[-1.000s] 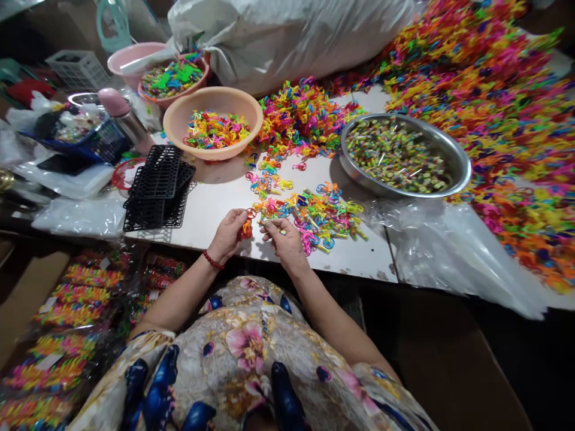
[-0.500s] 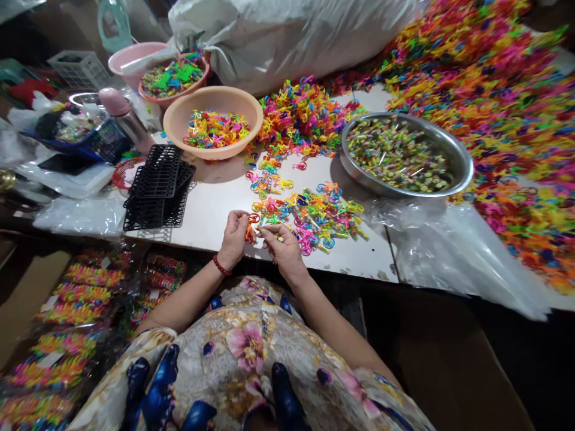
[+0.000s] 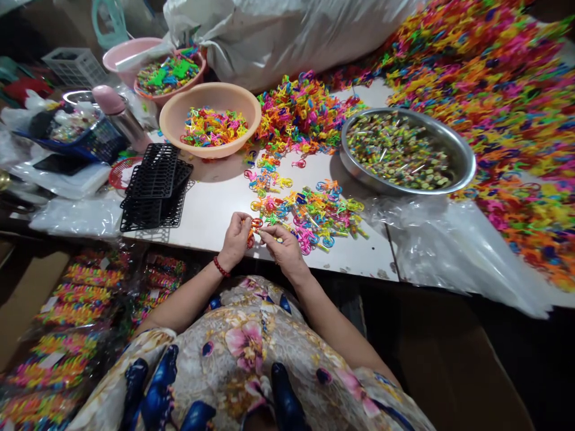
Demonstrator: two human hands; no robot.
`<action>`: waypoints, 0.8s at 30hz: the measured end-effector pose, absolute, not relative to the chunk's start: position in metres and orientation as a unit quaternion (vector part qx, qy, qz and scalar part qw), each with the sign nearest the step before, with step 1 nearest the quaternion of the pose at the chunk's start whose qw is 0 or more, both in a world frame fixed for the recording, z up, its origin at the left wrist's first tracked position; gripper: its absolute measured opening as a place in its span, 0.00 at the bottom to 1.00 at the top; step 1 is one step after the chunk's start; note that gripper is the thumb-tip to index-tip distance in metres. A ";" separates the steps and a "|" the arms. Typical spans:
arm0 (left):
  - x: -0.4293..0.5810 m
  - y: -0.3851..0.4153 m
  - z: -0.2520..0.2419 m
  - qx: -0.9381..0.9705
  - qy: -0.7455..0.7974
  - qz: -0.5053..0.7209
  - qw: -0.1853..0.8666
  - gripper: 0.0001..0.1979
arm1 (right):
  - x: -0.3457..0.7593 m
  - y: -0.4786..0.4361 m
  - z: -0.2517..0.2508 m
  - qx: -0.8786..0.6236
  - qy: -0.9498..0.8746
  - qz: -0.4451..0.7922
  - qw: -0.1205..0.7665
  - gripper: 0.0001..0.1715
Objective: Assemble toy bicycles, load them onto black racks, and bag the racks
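Note:
My left hand (image 3: 234, 240) pinches a small orange-red plastic toy piece (image 3: 252, 230) above the near edge of the white table (image 3: 211, 209). My right hand (image 3: 284, 248) is pinched too, its fingertips meeting the same piece from the right; what else it holds is too small to make out. Just beyond both hands lies a loose heap of small coloured plastic pieces (image 3: 314, 212). A red bead bracelet (image 3: 218, 267) is on my left wrist.
A peach bowl (image 3: 211, 99) of coloured pieces and a metal basin (image 3: 453, 152) of sweets stand further back. Black plastic grids (image 3: 155, 185) lie left. A huge coloured pile (image 3: 494, 102) fills the right, clear plastic bags (image 3: 449, 245) lie before it. Packed bags (image 3: 67, 311) sit at lower left.
My hands have come together: the left hand moved right with the orange-red piece and the right hand's fingertips closed in on it. The view shifted slightly.

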State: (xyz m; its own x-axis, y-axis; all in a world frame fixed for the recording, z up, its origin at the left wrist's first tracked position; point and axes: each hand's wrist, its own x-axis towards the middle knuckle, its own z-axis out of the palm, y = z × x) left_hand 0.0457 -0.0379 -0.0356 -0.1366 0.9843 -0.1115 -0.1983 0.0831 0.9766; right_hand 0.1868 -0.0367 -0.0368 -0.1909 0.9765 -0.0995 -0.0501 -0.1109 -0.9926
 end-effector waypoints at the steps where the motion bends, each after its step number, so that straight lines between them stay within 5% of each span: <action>1: 0.045 -0.037 -0.035 0.385 0.511 0.542 0.546 0.19 | 0.188 -0.036 -0.037 -0.455 -0.513 0.579 0.440 0.20; 11: 0.043 -0.032 -0.035 0.351 0.527 0.544 0.551 0.17 | 0.181 -0.043 -0.030 -0.415 -0.604 0.521 0.437 0.10; 18: 0.052 -0.015 -0.040 0.354 0.526 0.504 0.586 0.18 | 0.201 -0.030 -0.026 -0.432 -0.675 0.434 0.412 0.13; 24: 0.029 0.072 -0.046 0.530 0.649 0.463 0.290 0.08 | 0.268 0.016 -0.018 -0.554 -0.692 0.167 0.430 0.25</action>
